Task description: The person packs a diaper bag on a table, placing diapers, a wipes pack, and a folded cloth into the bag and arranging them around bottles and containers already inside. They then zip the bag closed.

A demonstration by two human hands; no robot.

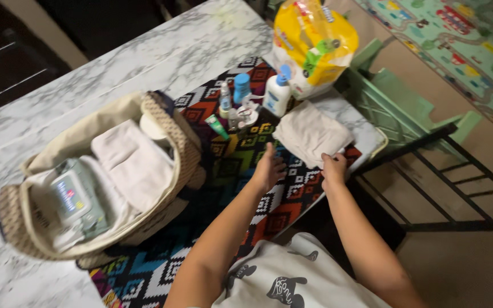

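Two hands worked near the mat's right edge: right hand (333, 169) pinched the folded cloth's (311, 132) near corner; left hand (269, 169) hovered spread beside it. Cloth looked soft, light, floppy; best gripped by its edge.

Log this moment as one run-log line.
left hand: open, over patterned mat | right hand: on folded cloth edge | open bag at left

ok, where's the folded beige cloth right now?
Head view, right of centre: the folded beige cloth lies on the patterned mat, below the yellow package, with the right hand touching its near corner.
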